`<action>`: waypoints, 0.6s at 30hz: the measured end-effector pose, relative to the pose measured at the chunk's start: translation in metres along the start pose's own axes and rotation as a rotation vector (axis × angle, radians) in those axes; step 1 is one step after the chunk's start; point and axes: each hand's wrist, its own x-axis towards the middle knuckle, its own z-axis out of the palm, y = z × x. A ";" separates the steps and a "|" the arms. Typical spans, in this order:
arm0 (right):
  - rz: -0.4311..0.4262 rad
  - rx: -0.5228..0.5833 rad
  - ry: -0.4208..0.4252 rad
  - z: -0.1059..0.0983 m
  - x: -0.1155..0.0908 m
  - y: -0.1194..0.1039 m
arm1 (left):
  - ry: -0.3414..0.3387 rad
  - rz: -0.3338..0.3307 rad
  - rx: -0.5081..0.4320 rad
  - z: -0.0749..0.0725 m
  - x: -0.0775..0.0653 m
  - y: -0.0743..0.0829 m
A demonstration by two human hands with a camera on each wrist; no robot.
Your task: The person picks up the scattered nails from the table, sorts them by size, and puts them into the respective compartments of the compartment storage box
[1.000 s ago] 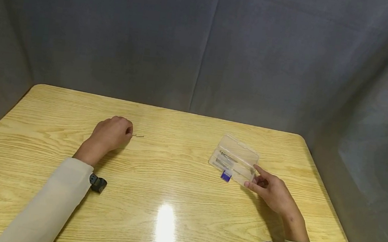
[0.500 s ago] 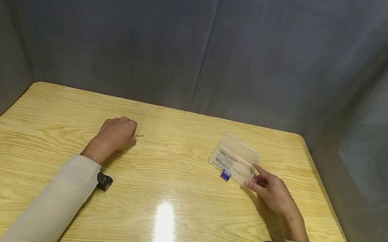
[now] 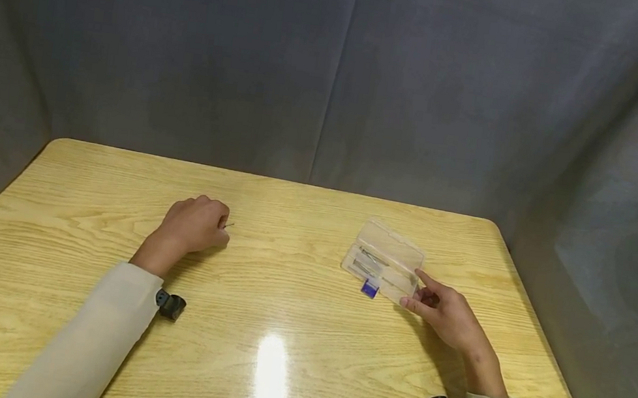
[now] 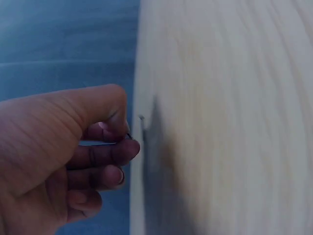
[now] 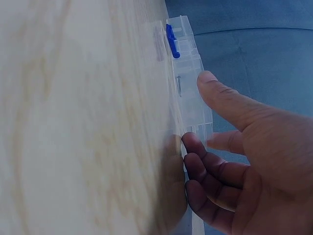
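Note:
My left hand [image 3: 194,224] is at the left of the table with thumb and forefinger pinched together. A thin nail [image 3: 229,225] sticks out at its fingertips. In the left wrist view a dark sliver shows between the thumb and finger, and the flat-headed nail [image 4: 142,118] appears just beyond them. On the right, my right hand [image 3: 444,313] grips the near right end of a clear plastic compartment box [image 5: 190,90], thumb on one side and fingers on the other. Its lid [image 3: 391,243] stands raised, and several long nails [image 3: 367,267] lie inside.
A blue latch [image 3: 370,288] juts from the box's front edge. The wood-grain table [image 3: 287,274] has rounded far corners and meets a dark grey curtain [image 3: 251,66] behind and at the sides. A bright light reflection falls on its near middle.
My left hand has shifted slightly right, over the nails at its fingertips; two thin pieces showed earlier, one short tilted end now. My right hand and the box have stayed put.

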 end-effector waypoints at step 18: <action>-0.014 -0.010 -0.001 0.001 0.000 0.002 | 0.008 0.129 -0.214 0.014 0.009 0.032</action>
